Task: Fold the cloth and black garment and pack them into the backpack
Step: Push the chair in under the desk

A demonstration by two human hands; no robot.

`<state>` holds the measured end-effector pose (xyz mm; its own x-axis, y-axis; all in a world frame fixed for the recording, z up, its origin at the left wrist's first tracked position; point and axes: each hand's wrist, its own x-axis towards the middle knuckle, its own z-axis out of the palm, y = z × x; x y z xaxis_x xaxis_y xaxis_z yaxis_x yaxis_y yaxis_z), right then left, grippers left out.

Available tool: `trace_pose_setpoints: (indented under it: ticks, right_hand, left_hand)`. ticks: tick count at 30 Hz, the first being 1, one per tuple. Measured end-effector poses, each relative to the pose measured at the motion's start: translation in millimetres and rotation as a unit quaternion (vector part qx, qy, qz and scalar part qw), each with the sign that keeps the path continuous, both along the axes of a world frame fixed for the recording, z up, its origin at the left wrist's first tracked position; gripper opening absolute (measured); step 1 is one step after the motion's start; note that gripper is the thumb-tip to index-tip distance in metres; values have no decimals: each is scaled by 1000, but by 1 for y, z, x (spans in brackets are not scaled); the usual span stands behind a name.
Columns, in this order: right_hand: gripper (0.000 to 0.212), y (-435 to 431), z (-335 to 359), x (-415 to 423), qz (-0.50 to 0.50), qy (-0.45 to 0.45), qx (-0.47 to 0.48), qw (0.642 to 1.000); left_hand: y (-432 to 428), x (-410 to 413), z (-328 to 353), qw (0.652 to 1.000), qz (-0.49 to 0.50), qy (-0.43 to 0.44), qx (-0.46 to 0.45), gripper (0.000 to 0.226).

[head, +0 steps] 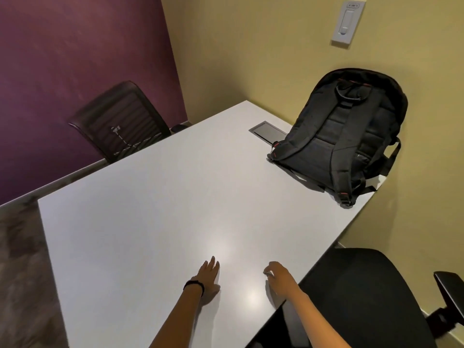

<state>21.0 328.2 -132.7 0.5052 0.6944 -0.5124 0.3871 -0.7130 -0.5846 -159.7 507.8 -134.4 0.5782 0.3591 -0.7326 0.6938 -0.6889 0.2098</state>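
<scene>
left hand [208, 275] flat, fingers straight, on near table [150, 222] | right hand [277, 275] loosely curled, holding nothing | backpack [344, 136] far right, against wall

Left grip [209, 275] flat, right grip [278, 274] curled

I see the left hand [208, 275] and right hand [277, 275] side by side over the table [150, 222], the backpack [346, 136] well beyond the right hand.
</scene>
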Motion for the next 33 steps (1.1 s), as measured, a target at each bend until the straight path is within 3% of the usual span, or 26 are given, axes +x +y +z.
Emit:
trace_pose_setpoints:
  ticks: [10, 17, 20, 33]
  right_hand:
    - [24, -49, 17, -88, 52, 10, -8, 999]
    - [29, -90, 50, -112, 60, -12, 69, 996]
    - [31, -111, 69, -111, 77, -32, 88, 993]
    - [28, -227, 116, -79, -19, -112, 100, 988]
  left_hand:
    - [-56, -83, -5, 999, 6, -5, 41, 71]
    - [-88, -101, 4, 996, 20, -56, 66, 50]
    - [-107, -93, 12, 994, 12, -94, 46, 39]
    - [-212, -16, 58, 966, -107, -217, -93, 41]
